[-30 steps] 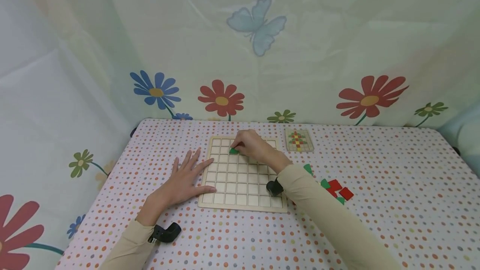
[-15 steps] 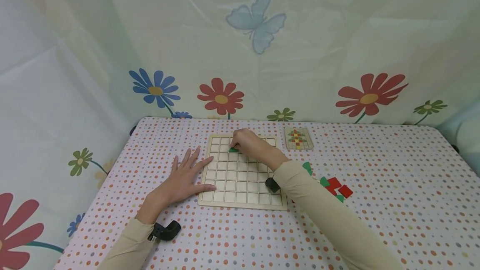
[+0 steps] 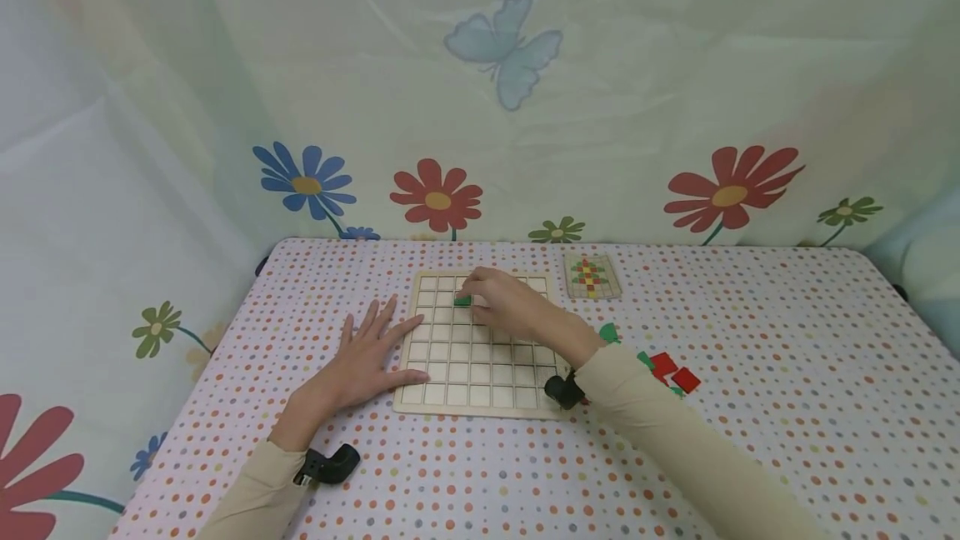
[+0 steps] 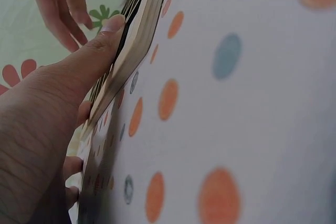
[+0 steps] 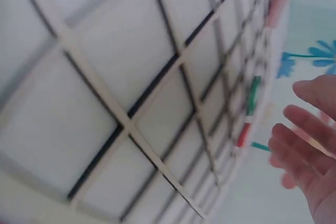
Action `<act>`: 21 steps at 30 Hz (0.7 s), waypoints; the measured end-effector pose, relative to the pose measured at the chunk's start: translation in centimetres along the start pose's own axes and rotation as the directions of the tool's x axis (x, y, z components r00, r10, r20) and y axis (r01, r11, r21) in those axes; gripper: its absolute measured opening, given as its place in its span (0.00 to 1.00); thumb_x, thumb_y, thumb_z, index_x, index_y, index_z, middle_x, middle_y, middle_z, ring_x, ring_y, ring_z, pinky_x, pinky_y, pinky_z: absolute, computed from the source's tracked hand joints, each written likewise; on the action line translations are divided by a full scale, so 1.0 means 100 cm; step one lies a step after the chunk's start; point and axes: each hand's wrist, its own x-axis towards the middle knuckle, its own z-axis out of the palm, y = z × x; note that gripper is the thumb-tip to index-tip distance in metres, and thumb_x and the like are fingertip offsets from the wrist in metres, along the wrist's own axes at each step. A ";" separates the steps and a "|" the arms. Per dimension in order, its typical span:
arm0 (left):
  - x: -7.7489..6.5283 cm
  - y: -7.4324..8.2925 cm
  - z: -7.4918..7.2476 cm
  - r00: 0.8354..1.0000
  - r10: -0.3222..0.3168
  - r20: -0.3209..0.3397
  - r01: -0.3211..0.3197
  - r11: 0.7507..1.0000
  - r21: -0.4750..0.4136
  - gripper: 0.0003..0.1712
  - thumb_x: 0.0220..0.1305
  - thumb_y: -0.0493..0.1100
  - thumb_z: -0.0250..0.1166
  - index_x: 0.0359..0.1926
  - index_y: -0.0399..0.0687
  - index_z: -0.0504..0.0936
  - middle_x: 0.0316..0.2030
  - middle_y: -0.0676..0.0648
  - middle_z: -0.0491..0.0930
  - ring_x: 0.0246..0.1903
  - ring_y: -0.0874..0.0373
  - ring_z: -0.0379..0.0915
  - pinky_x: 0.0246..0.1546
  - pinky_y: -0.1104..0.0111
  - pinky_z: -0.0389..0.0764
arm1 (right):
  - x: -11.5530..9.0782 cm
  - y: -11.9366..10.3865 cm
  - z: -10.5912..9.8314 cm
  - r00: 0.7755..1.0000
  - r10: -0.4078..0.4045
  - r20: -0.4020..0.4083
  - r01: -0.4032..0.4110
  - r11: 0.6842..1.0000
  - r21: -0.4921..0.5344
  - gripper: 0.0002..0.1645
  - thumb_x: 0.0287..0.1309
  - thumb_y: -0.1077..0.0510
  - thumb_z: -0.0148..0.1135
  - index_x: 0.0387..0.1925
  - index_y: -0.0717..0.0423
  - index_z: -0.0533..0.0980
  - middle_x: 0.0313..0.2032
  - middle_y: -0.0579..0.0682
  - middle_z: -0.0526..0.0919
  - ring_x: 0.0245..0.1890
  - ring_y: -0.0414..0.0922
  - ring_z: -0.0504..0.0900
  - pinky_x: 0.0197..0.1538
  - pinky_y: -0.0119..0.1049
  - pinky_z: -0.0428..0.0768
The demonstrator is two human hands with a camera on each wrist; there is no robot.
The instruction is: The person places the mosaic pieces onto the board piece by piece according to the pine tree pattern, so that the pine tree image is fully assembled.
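Observation:
My left hand [image 3: 367, 363] lies with fingers spread at the left side of a wooden grid board [image 3: 480, 412]. In the left wrist view its thumb [image 4: 113, 23] rests on the board's edge. A green tile [image 3: 462, 302] sits in a cell near the board's far side. Beside it, in the right wrist view, is a red tile [image 5: 243, 135], hidden by the hand in the head view. My right hand [image 3: 506, 302] is just above these tiles. Its fingers are apart and hold nothing in the right wrist view.
A small pattern card [image 3: 592, 276] with a tree of coloured squares lies behind the board's right corner. Loose red tiles [image 3: 686, 379] and green tiles [image 3: 609, 332] are scattered right of the board, partly behind the right sleeve. A dotted cloth [image 3: 780, 373] covers the table.
My right hand has let go of the green tile, which stays in its cell. The right fingers have opened and the forearm has shifted slightly right. The left hand stays in place.

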 end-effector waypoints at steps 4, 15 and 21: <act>0.000 0.001 0.001 1.000 -0.001 -0.002 0.001 1.000 0.012 0.53 0.63 0.74 0.66 0.82 0.59 0.62 0.84 0.38 0.40 0.81 0.34 0.28 0.74 0.30 0.30 | -0.031 -0.006 -0.020 1.000 -0.019 0.000 0.019 1.000 -0.022 0.13 0.69 0.65 0.67 0.53 0.61 0.85 0.56 0.56 0.82 0.58 0.54 0.81 0.57 0.46 0.83; -0.001 0.001 0.002 1.000 -0.006 -0.002 0.006 1.000 0.013 0.53 0.63 0.74 0.66 0.82 0.58 0.62 0.83 0.37 0.40 0.81 0.34 0.28 0.74 0.30 0.30 | -0.124 0.028 -0.048 0.997 0.056 0.043 -0.052 0.994 -0.097 0.08 0.62 0.65 0.74 0.42 0.53 0.87 0.46 0.47 0.82 0.47 0.47 0.82 0.47 0.42 0.86; -0.002 0.002 0.000 1.000 -0.007 -0.001 0.007 1.000 -0.003 0.54 0.62 0.74 0.66 0.82 0.60 0.61 0.84 0.39 0.39 0.82 0.35 0.27 0.74 0.31 0.29 | -0.158 0.041 -0.044 0.994 0.083 0.068 -0.083 0.997 -0.011 0.11 0.60 0.63 0.76 0.44 0.53 0.87 0.46 0.45 0.83 0.45 0.47 0.82 0.46 0.42 0.87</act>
